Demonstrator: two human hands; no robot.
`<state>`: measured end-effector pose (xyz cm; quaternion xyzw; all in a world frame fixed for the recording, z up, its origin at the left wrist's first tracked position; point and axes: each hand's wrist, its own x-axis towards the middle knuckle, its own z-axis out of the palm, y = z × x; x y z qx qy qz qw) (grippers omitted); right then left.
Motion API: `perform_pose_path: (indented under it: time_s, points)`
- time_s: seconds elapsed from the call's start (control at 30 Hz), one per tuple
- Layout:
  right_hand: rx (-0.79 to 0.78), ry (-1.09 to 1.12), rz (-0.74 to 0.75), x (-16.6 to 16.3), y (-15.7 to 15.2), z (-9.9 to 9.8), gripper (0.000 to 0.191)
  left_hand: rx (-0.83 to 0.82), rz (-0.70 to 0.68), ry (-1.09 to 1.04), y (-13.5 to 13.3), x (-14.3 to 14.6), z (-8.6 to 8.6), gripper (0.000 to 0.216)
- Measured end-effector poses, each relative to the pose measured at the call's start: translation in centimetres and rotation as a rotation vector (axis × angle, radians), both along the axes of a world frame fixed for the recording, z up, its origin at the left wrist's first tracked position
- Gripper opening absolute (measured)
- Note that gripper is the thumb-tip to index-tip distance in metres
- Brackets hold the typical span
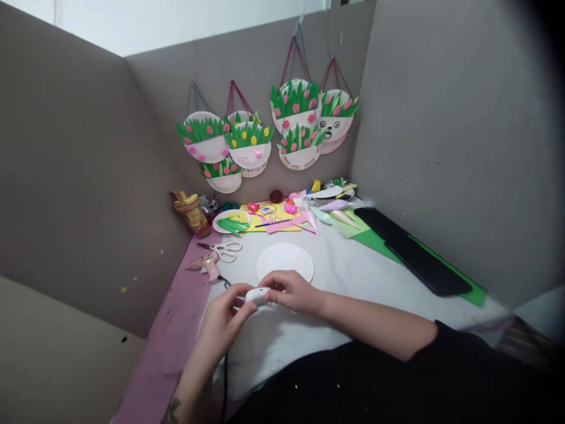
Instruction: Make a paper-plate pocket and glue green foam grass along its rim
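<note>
A small white rounded device with a dark slot on its edge is held between both hands. My left hand pinches its left end between thumb and fingers. The right end is gripped by my right hand, whose fingers curl over the top. Just behind the hands lies a white round disc, its near edge partly covered by my right hand. To the left are a pink glue gun and white-handled scissors, both lying flat and apart from my hands.
Decorated paper-plate baskets hang on the grey back panel. A plate with green paper strips, yellow paper, piping-like bags and a brown cup line the back. Black flat pads lie right. A black cord runs at left.
</note>
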<state>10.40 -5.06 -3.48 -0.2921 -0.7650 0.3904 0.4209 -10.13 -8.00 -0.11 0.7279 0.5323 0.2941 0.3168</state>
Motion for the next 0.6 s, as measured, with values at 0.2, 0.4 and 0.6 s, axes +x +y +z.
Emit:
perform_pose_path:
  time_s: [0.2,0.4,0.6]
  points:
    - [0.505,0.078,-0.075,-0.2,-0.3,-0.7,0.025,-0.077,0.094,-0.281,-0.6,0.7,-0.4,0.033]
    - [0.488,0.057,-0.098,-0.7,-0.4,-0.9,0.032,0.045,0.19,-0.334,-0.9,1.1,-0.8,0.015]
    - [0.186,0.089,-0.059,-0.6,0.0,-0.8,0.042,0.364,0.171,-0.346,-2.9,-0.5,0.0,0.026]
